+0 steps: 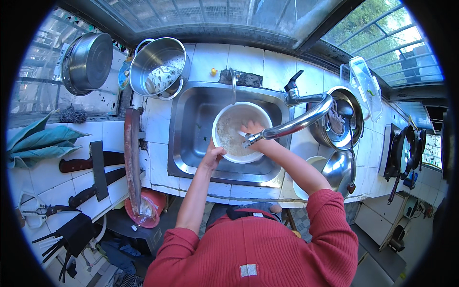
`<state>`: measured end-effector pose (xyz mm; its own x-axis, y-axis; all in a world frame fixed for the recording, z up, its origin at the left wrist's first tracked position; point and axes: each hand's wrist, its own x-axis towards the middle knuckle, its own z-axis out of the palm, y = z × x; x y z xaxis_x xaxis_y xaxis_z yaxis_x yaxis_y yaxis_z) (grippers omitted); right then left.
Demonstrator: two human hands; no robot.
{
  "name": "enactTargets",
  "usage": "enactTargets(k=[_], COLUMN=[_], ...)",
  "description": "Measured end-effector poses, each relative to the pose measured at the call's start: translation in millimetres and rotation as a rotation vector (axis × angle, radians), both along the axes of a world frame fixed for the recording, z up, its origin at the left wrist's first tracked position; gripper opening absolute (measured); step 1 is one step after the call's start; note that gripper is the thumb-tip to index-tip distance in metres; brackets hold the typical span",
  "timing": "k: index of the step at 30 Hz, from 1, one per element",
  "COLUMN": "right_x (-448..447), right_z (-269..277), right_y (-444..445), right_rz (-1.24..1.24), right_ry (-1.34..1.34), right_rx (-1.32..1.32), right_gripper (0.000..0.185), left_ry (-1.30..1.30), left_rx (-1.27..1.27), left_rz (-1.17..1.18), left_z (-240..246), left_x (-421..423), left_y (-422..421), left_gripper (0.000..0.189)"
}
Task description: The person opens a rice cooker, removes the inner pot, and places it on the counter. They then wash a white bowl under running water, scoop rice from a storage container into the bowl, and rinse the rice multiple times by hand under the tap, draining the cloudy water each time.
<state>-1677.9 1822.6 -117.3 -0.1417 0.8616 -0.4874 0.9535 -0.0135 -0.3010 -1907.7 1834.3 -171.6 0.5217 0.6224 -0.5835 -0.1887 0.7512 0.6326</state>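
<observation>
A white bowl [261, 109] is held over the stainless steel sink [192, 132]. Cloudy water and pale grains that look like rice [227, 131] fill its inside. My left hand [213, 156] grips the bowl's near left rim, thumb on top. Inside the bowl, my right hand [254, 132] has its fingers spread at the grains, partly under the water. The chrome faucet spout [296, 125] reaches across from the right, its tip just above my right wrist. A short white streak near the tip looks like running water.
Left of the sink stand a steel pot [159, 68], an upright wooden board [132, 158] and cleavers [99, 170]. On the right are a pot with a ladle and cloth [337, 118], a metal bowl [339, 170] and a clear plastic container [365, 89]. A red bin [152, 208] sits below.
</observation>
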Motion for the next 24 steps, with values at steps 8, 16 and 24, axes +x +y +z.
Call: enactTargets(k=[8, 16, 24], right_x=[-20.1, 5.8, -11.0], right_z=[-8.0, 3.8, 6.4], right_y=[2.6, 6.4, -17.3], right_rz=[0.393, 0.11, 0.101], right_ry=[0.261, 0.011, 0.311], right_rx=[0.191, 0.212, -0.222], right_gripper=[0.032, 0.041, 0.033], left_ry=[-0.027, -0.048, -0.07], left_rx=[-0.069, -0.075, -0.058], left_rz=[-0.088, -0.023, -0.033], left_z=[-10.7, -12.4, -13.1], left_x=[4.6, 2.0, 4.4], left_y=[-1.0, -9.6, -24.9], left_gripper=[0.088, 0.084, 0.086])
